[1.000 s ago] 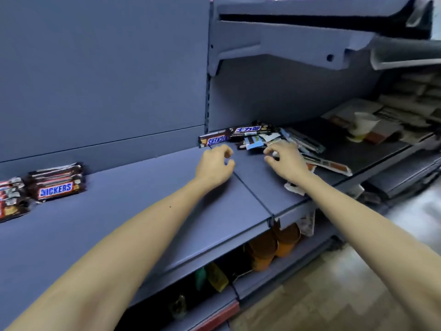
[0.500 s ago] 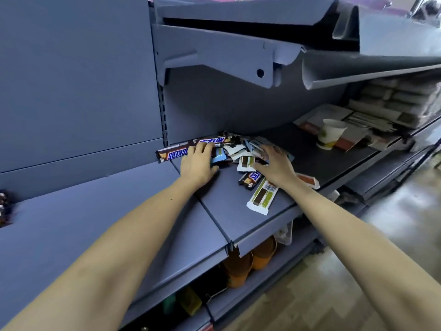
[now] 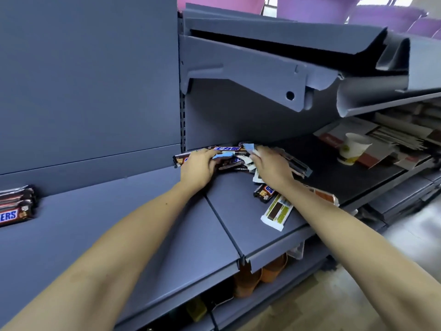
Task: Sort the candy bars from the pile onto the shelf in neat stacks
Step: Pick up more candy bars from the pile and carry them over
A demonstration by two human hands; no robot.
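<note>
A loose pile of candy bars lies at the back of the grey shelf. My left hand reaches into its left side, fingers curled over a long Snickers bar and a blue-white wrapper. My right hand digs into the pile's right side, fingers curled round small white and blue wrappers. In front of the pile lie a small Snickers, a white and green bar and an orange bar partly under my right forearm. A neat Snickers stack sits far left.
A paper cup and flat cardboard stand on the shelf to the right. An upper shelf with its bracket overhangs the pile. Orange items sit on the lower shelf. A seam divides the shelf boards.
Both hands have moved forward from the bare shelf into the pile and closed on bars. The view has swung, bringing the Snickers stack at the left back in sight.
</note>
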